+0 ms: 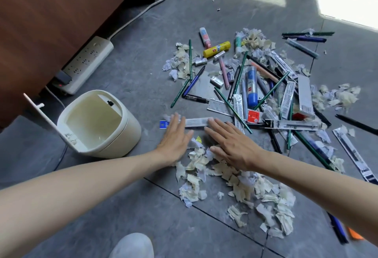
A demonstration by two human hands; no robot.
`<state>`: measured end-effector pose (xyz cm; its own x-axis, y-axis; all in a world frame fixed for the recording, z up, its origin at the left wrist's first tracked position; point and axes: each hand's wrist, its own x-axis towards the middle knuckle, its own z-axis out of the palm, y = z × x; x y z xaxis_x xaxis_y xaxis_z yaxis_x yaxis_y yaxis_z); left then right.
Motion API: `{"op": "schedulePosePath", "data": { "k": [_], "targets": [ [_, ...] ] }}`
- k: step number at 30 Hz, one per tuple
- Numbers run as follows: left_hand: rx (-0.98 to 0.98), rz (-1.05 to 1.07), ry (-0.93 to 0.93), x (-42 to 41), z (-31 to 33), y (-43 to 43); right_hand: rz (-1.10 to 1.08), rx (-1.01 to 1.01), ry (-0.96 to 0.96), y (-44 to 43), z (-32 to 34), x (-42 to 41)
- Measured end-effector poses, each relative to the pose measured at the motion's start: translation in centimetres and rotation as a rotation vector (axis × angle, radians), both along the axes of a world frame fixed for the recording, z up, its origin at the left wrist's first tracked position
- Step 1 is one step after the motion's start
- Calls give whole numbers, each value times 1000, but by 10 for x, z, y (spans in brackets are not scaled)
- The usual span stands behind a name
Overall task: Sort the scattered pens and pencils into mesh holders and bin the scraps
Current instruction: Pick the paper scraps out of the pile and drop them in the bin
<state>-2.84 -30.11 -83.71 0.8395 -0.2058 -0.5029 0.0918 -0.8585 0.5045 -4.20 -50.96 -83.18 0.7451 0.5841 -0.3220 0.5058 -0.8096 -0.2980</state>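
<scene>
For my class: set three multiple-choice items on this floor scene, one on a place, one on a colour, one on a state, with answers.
1. The bin stands: A left of the left hand; B right of it; C far behind it.
2. The glue stick beside the pink tube is: A black; B orange; C yellow.
3. The bin's lid is: A shut; B open; C missing.

Answers: A, it sits beyond that hand's outer side. C, its body is yellow. B, the lid is swung up, showing the inside.

Head-worn camera looks steeply down, close over the floor (143, 69).
</scene>
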Motion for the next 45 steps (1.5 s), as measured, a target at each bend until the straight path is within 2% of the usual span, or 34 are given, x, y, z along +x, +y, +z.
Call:
{"op": "schedulePosePath", "data": {
  "k": [4, 7, 10, 13, 15, 18, 20, 21, 25, 27, 32, 36, 38, 42, 45],
  "targets": [
    [-158, -154, 63, 0, 7, -15, 69, -42, 5, 9, -2, 7],
    [-96, -117, 7, 8, 5, -6, 73, -111, 3, 6, -7, 9],
    [-31, -71, 7, 7, 4, 13, -53, -146, -53, -1, -11, 12],
    [-77, -311, 87, -12, 12, 16, -115, -164, -89, -9, -10, 14],
    [-119, -393, -4, -23, 14, 13, -115, -154, -83, -15, -9, 9],
    [-18, -242, -209, -28, 7, 11, -132, -84, -29, -20, -7, -10],
    [92, -131, -168, -32, -3, 10, -102, -38, 28, -22, -6, -26],
    [99, -144, -128, -37, -9, 7, -77, -17, 59, -22, -6, -33],
    [-126, -420, -80, -65, -17, -12, 6, 19, 145, -21, -6, -63],
    [-181, -423, -141, -74, -19, -12, -38, 50, 151, -22, -6, -78],
    [11, -454, -277, -82, -17, 17, -81, 43, 118, -47, -8, -103],
    [91, -574, -208, -98, -24, 30, -107, -4, 72, -69, -8, -118],
    [44, -582, -173, -101, -25, 10, -190, 2, 90, -77, -7, -124],
    [-189, -672, -47, -94, -16, -40, -245, 7, 88, -91, -1, -133],
    [-181, -899, -159, -75, -11, -40, -210, 2, 108, -108, 4, -140]
  ]
}}
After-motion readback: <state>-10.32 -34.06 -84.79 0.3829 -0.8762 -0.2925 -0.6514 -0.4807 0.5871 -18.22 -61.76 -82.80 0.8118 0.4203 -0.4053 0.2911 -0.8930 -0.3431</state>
